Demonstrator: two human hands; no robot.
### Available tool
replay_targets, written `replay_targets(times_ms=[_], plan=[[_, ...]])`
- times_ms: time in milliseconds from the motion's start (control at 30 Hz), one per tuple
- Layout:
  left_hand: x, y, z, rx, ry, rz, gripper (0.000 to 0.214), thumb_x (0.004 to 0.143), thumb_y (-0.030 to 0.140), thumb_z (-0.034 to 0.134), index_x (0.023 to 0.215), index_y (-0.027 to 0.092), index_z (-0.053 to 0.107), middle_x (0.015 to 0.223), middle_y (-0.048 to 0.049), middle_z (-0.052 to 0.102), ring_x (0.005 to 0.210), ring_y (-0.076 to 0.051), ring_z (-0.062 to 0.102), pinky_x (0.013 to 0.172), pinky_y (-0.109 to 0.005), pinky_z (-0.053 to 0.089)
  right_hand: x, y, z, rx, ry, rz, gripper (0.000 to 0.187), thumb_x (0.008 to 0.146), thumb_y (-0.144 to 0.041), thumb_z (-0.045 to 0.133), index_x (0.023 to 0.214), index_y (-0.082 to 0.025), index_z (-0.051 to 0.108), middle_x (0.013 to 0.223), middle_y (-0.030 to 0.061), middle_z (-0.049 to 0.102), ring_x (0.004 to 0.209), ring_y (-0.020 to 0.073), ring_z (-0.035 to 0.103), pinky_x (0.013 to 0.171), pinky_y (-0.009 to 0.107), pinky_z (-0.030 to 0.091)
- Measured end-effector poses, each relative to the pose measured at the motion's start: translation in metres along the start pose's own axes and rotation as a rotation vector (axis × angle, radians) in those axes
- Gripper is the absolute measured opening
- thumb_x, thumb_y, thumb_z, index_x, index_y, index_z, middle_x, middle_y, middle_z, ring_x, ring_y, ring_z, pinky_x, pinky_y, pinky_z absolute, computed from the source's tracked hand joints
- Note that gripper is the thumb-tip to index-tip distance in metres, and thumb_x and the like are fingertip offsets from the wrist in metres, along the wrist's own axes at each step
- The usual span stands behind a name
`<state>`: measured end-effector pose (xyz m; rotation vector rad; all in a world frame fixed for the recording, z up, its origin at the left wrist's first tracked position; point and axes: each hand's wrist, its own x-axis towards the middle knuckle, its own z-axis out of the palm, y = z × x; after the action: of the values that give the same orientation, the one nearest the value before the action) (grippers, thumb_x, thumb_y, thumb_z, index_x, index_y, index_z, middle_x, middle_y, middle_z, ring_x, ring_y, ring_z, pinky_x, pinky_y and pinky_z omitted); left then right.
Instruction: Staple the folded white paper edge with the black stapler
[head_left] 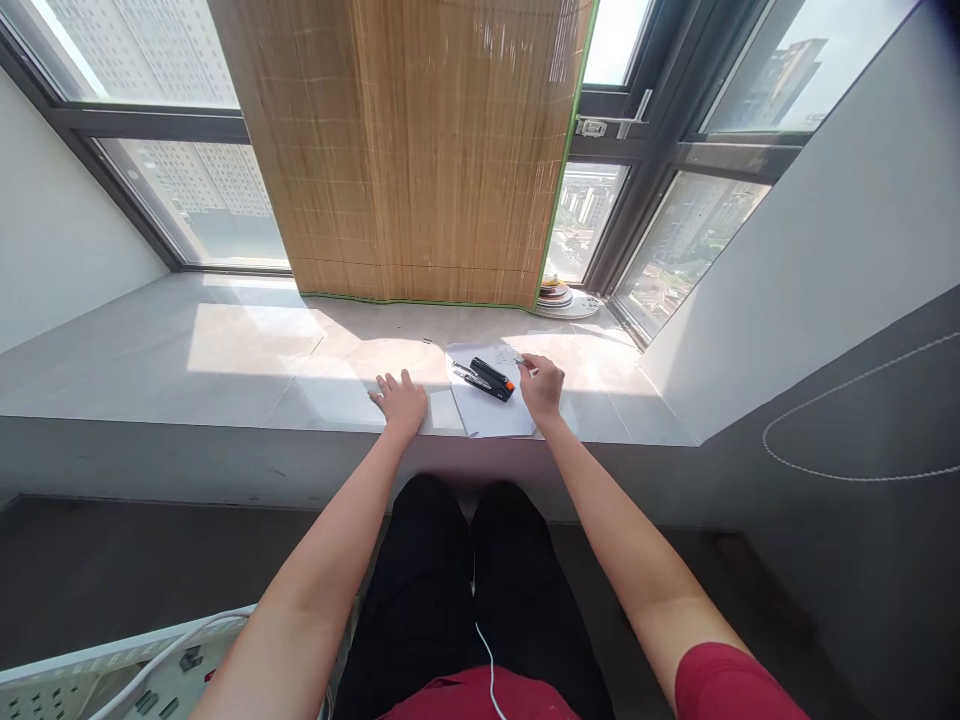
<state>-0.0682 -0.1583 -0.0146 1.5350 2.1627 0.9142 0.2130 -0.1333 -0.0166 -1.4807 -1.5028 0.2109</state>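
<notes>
Over on the far left a white basket (60, 672) sits low, well apart from the paper (484, 420), and here's the left hand (403, 403), just left of that sheet, palm down with fingers spread wide on the windowsill (330, 400). On the paper itself lie slim black tools (491, 376), one showing orange, and at its right edge comes the right hand (541, 385), fingers curled in, whether gripping anything I can't tell, with stacked plates (564, 302) behind the paper, farther right!
</notes>
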Motion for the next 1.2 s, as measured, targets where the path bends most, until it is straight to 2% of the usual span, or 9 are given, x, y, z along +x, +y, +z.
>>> replay_targets(times_ms=[67, 133, 300, 467, 633, 800, 967, 1067, 1200], plan=[[0.002, -0.018, 0.002, 0.204, -0.018, 0.052, 0.060, 0.101, 0.037, 0.049, 0.157, 0.014, 0.052, 0.176, -0.0268, 0.032, 0.169, -0.047, 0.012, 0.128, -0.076, 0.017, 0.026, 0.026, -0.007, -0.144, -0.005, -0.002, 0.036, 0.094, -0.027, 0.052, 0.113, -0.020, 0.082, 0.112, 0.0178, 0.080, 0.109, 0.0359, 0.072, 0.097, 0.054, 0.057], [0.001, -0.025, 0.005, 0.306, -0.026, 0.094, 0.065, 0.103, 0.039, 0.044, 0.161, 0.011, 0.049, 0.177, -0.0290, 0.029, 0.168, -0.048, 0.013, 0.129, -0.076, 0.010, 0.051, 0.050, -0.010, -0.279, -0.092, 0.084, 0.029, 0.088, -0.021, 0.057, 0.102, -0.020, 0.083, 0.105, 0.0187, 0.079, 0.106, 0.0366, 0.071, 0.096, 0.053, 0.055], [0.001, -0.023, 0.011, 0.371, 0.028, 0.124, 0.063, 0.103, 0.039, 0.041, 0.159, 0.013, 0.050, 0.173, -0.0303, 0.035, 0.166, -0.050, 0.020, 0.127, -0.077, 0.015, 0.091, 0.087, -0.003, -0.368, -0.142, 0.224, 0.023, 0.076, -0.016, 0.063, 0.090, -0.018, 0.082, 0.099, 0.0196, 0.079, 0.099, 0.0374, 0.074, 0.090, 0.047, 0.056], [0.002, -0.024, 0.011, 0.405, 0.056, 0.142, 0.059, 0.103, 0.038, 0.042, 0.156, 0.014, 0.054, 0.170, -0.0304, 0.040, 0.163, -0.051, 0.026, 0.126, -0.076, 0.021, 0.106, 0.100, 0.018, -0.338, -0.146, 0.240, 0.031, 0.078, -0.017, 0.058, 0.097, -0.019, 0.083, 0.103, 0.0158, 0.082, 0.101, 0.0340, 0.075, 0.093, 0.044, 0.057], [0.001, -0.021, 0.010, 0.533, 0.040, 0.123, 0.060, 0.105, 0.037, 0.035, 0.157, 0.012, 0.052, 0.169, -0.0294, 0.042, 0.161, -0.048, 0.031, 0.126, -0.073, 0.026, 0.118, 0.096, 0.027, -0.307, -0.199, 0.255, 0.032, 0.078, -0.017, 0.059, 0.099, -0.017, 0.083, 0.100, 0.0134, 0.082, 0.102, 0.0292, 0.073, 0.095, 0.037, 0.057], [0.000, -0.017, 0.009, 0.552, 0.046, 0.114, 0.058, 0.105, 0.036, 0.037, 0.156, 0.014, 0.053, 0.165, -0.0282, 0.046, 0.159, -0.047, 0.034, 0.124, -0.071, 0.029, 0.106, 0.084, 0.012, -0.305, -0.175, 0.219, 0.036, 0.086, -0.017, 0.055, 0.112, -0.017, 0.080, 0.116, 0.0132, 0.079, 0.113, 0.0267, 0.069, 0.101, 0.035, 0.052], [0.010, -0.014, 0.012, 0.555, 0.054, 0.134, 0.048, 0.102, 0.027, 0.043, 0.145, 0.012, 0.061, 0.150, -0.0300, 0.057, 0.147, -0.049, 0.047, 0.115, -0.068, 0.039, 0.055, 0.072, 0.000, -0.498, -0.268, 0.283, 0.029, 0.092, -0.017, 0.051, 0.110, -0.017, 0.074, 0.114, 0.0182, 0.073, 0.112, 0.0322, 0.064, 0.099, 0.043, 0.049], [0.038, -0.005, 0.013, 0.556, -0.035, 0.243, 0.042, 0.097, 0.014, 0.045, 0.133, 0.008, 0.066, 0.143, -0.0301, 0.061, 0.134, -0.043, 0.059, 0.107, -0.056, 0.048, 0.036, 0.064, 0.006, -0.619, -0.323, 0.210, 0.037, 0.098, -0.015, 0.042, 0.125, -0.017, 0.067, 0.127, 0.0208, 0.067, 0.123, 0.0351, 0.059, 0.105, 0.050, 0.044], [0.090, 0.010, 0.016, 0.477, -0.123, 0.387, 0.041, 0.098, 0.008, 0.044, 0.130, 0.007, 0.069, 0.141, -0.0283, 0.064, 0.133, -0.039, 0.062, 0.108, -0.049, 0.051, 0.035, 0.058, 0.013, -0.655, -0.347, 0.205, 0.039, 0.101, -0.016, 0.038, 0.131, -0.016, 0.063, 0.132, 0.0221, 0.064, 0.127, 0.0365, 0.057, 0.106, 0.051, 0.042]])
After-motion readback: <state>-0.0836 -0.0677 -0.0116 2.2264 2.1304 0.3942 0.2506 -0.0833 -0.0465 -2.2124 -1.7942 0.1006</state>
